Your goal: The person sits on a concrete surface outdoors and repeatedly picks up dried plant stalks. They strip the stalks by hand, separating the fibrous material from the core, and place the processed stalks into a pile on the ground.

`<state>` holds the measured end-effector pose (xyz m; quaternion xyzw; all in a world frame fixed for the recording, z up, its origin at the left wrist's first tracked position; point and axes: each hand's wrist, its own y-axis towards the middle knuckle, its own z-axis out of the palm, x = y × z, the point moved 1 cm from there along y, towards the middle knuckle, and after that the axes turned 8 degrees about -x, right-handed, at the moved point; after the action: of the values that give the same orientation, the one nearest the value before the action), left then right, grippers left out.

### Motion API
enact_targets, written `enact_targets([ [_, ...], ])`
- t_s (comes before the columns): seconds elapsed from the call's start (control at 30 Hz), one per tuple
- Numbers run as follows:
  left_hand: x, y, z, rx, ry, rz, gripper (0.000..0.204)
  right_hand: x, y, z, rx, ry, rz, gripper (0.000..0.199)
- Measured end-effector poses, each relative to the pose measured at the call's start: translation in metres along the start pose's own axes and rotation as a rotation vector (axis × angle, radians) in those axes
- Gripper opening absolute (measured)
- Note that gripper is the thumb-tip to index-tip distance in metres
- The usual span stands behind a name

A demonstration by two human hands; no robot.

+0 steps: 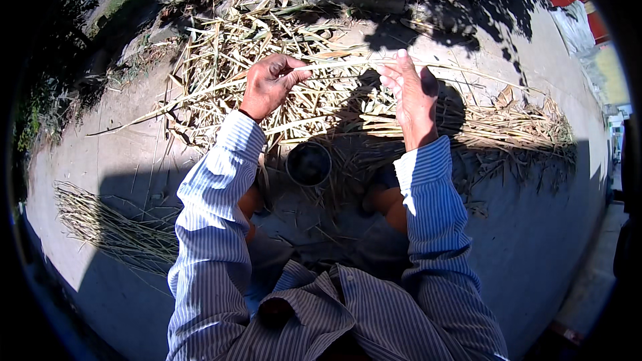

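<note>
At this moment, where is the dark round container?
In the head view, the container is near the middle, between the striped sleeves, just below the straw pile in the picture.

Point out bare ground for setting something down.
Bare concrete lies right of the right sleeve, below the right-hand stalk bundle, and lower left, below the left-hand bundle. Loose dry stalks crowd the area beyond the round container.

A head-worn fisheye looks down at left hand (267,85) and right hand (412,97).
</note>
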<state>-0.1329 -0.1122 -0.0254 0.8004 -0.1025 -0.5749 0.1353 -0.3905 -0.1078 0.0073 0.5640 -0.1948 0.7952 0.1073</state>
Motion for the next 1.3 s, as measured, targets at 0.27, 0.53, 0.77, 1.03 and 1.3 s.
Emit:
enact_targets([
  [0.27,0.011,0.028,-0.072,-0.428,-0.538,-0.192,0.015,-0.005,0.015,-0.011,-0.058,-0.005,0.032,0.039],
  [0.53,0.016,0.016,-0.049,0.108,0.320,0.016,0.047,0.004,0.010,-0.010,0.116,-0.122,-0.080,0.042],
  [0.77,0.016,0.016,-0.024,0.312,-0.125,-0.242,0.022,0.012,0.006,-0.011,0.274,-0.130,-0.165,0.036],
  [1.03,0.017,0.019,-0.028,-0.016,-0.368,-0.356,0.017,0.025,-0.003,-0.007,0.361,-0.133,-0.279,0.030],
  [1.3,0.078,0.025,-0.099,-0.408,0.009,-0.166,0.025,0.024,-0.002,-0.009,0.326,-0.086,-0.220,0.031],
])
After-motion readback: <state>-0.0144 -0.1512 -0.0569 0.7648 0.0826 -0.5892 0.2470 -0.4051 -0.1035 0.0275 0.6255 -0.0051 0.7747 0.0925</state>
